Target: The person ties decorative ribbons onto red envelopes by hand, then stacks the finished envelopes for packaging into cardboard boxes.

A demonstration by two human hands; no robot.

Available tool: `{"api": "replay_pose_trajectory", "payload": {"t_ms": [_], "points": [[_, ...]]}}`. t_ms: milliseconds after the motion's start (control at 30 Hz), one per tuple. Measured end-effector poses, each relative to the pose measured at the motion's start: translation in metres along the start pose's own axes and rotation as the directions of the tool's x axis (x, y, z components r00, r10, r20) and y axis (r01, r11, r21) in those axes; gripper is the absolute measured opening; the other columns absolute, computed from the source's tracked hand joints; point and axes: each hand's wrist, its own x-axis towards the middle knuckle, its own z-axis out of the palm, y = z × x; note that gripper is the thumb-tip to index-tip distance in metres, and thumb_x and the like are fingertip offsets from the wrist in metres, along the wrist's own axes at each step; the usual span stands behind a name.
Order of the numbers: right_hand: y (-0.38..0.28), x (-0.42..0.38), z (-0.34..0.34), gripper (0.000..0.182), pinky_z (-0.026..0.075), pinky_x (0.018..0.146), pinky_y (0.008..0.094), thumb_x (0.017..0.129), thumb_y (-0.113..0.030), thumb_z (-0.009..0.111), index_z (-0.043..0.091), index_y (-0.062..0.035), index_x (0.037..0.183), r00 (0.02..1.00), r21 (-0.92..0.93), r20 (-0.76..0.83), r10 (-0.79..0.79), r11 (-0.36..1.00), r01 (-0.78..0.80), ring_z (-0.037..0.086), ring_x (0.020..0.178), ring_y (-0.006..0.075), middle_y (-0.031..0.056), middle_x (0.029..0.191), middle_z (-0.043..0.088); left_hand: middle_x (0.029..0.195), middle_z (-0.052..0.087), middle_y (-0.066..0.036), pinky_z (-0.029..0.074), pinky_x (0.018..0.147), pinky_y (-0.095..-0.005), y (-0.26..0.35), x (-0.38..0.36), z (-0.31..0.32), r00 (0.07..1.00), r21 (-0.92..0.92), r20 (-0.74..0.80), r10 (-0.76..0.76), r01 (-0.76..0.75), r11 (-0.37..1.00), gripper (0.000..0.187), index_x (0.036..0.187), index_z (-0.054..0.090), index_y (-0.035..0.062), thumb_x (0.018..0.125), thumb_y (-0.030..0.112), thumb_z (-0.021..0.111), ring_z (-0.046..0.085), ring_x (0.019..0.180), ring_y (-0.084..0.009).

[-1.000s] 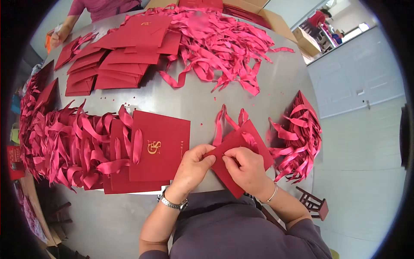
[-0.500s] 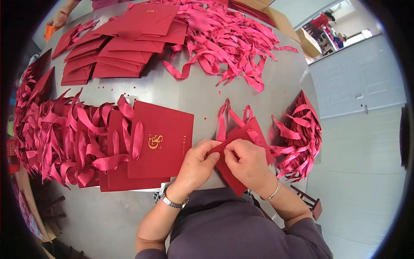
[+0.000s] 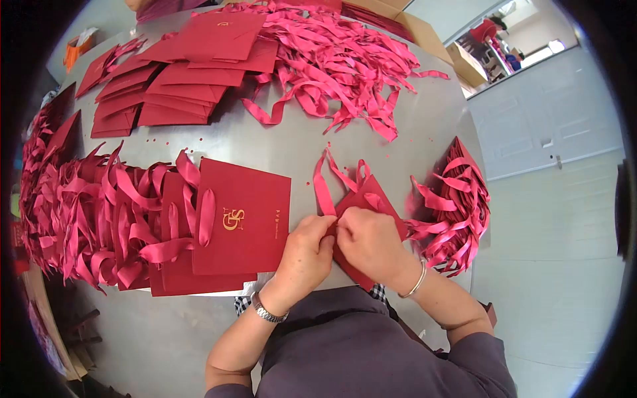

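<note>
In the head view, the left hand (image 3: 304, 255) pinches the near-left edge of a small red bag (image 3: 358, 199) between thumb and fingers, while just beside it the right hand (image 3: 371, 242) is curled over the bag, fingertips pressed together; what they pinch is hidden. Pink ribbon (image 3: 323, 189) loops beyond both hands. Left of the left hand stands a gold-lettered bag (image 3: 262, 242); right of the right hand, a ribboned bundle (image 3: 459, 212). Far ahead of both, a ribbon heap (image 3: 352, 73) covers the counter (image 3: 272, 152).
</note>
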Motion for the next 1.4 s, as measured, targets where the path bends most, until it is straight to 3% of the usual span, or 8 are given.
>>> {"api": "replay_pose_trajectory", "payload": {"t_ms": [167,333,633,767,867,1100,1233,1400], "points": [[-0.009,-0.011,0.006,0.008,0.050,0.050,0.0382,0.073,-0.009,0.058,0.053,-0.0043,0.078,0.975,-0.442,0.066,-0.210,0.870,0.218,0.062,0.060,0.0283,0.0107,0.067,0.057,0.092,0.061,-0.022,0.049,0.075,-0.0446,0.002,0.002,0.002,0.997,0.006,0.016,0.072,-0.072,0.997,0.027,0.103,0.061,-0.0006,0.078,-0.009,0.053,0.058,0.089,-0.0416],[0.008,0.007,-0.011,0.011,0.051,0.063,0.0489,0.081,-0.012,0.056,0.059,-0.0024,0.078,0.990,0.113,0.121,0.076,0.990,-0.090,0.064,0.071,0.0386,0.0207,0.074,0.063,0.093,0.061,-0.023,0.049,0.077,-0.0452,-0.001,-0.001,0.005,0.992,0.088,-0.019,0.125,-0.122,0.989,0.026,0.105,0.061,-0.0013,0.080,-0.005,0.056,0.059,0.089,-0.0415],[-0.001,-0.015,0.006,0.009,0.052,0.053,0.0404,0.079,-0.013,0.054,0.055,-0.0047,0.081,0.969,-0.353,0.061,-0.240,0.903,0.246,0.064,0.062,0.0287,0.0114,0.069,0.062,0.094,0.064,-0.021,0.052,0.077,-0.0392,-0.002,-0.004,0.007,0.995,0.079,-0.019,0.103,-0.101,0.992,0.025,0.107,0.061,-0.0001,0.082,-0.003,0.058,0.064,0.089,-0.0364],[-0.003,-0.011,0.002,0.010,0.052,0.055,0.0413,0.080,-0.013,0.057,0.058,-0.0031,0.080,0.977,-0.316,0.051,-0.205,0.925,0.210,0.065,0.064,0.0299,0.0135,0.071,0.063,0.098,0.063,-0.022,0.051,0.079,-0.0426,-0.001,-0.006,0.005,0.994,0.056,-0.022,0.108,-0.107,0.993,0.026,0.108,0.061,0.0004,0.082,-0.001,0.058,0.062,0.093,-0.0388],[0.009,-0.005,0.002,0.011,0.052,0.059,0.0431,0.079,-0.013,0.064,0.063,-0.0023,0.080,0.991,0.072,-0.003,0.137,0.988,-0.137,0.065,0.069,0.0334,0.0164,0.076,0.065,0.098,0.063,-0.021,0.052,0.078,-0.0394,-0.008,-0.007,0.010,0.988,0.103,-0.050,0.143,-0.138,0.985,0.027,0.109,0.061,-0.0008,0.081,-0.002,0.059,0.063,0.090,-0.0373],[0.007,-0.018,0.020,0.012,0.053,0.060,0.0402,0.079,-0.013,0.065,0.063,-0.0023,0.083,0.988,-0.158,-0.151,-0.040,0.987,0.016,0.066,0.068,0.0310,0.0152,0.075,0.066,0.102,0.064,-0.023,0.052,0.081,-0.0410,-0.007,-0.006,0.009,0.988,0.172,-0.046,0.148,-0.138,0.975,0.031,0.111,0.060,-0.0034,0.080,0.000,0.060,0.063,0.093,-0.0378],[-0.005,-0.016,0.004,0.023,0.053,0.066,0.0426,0.084,-0.016,0.063,0.059,-0.0029,0.103,0.973,0.217,-0.097,0.209,0.959,-0.185,0.067,0.074,0.0332,0.0146,0.079,0.067,0.097,0.063,-0.023,0.050,0.079,-0.0448,0.000,-0.008,0.005,0.985,0.088,-0.051,0.166,-0.161,0.983,0.032,0.113,0.059,-0.0030,0.081,0.001,0.059,0.061,0.091,-0.0399],[0.008,-0.013,-0.005,0.025,0.053,0.065,0.0402,0.085,-0.015,0.064,0.057,-0.0040,0.106,0.999,0.115,0.002,-0.050,0.992,0.049,0.067,0.075,0.0300,0.0148,0.082,0.066,0.096,0.066,-0.021,0.053,0.074,-0.0365,0.001,-0.009,0.004,0.991,-0.064,-0.067,0.114,-0.119,0.991,0.024,0.110,0.064,-0.0010,0.088,0.008,0.060,0.067,0.087,-0.0339]]}}
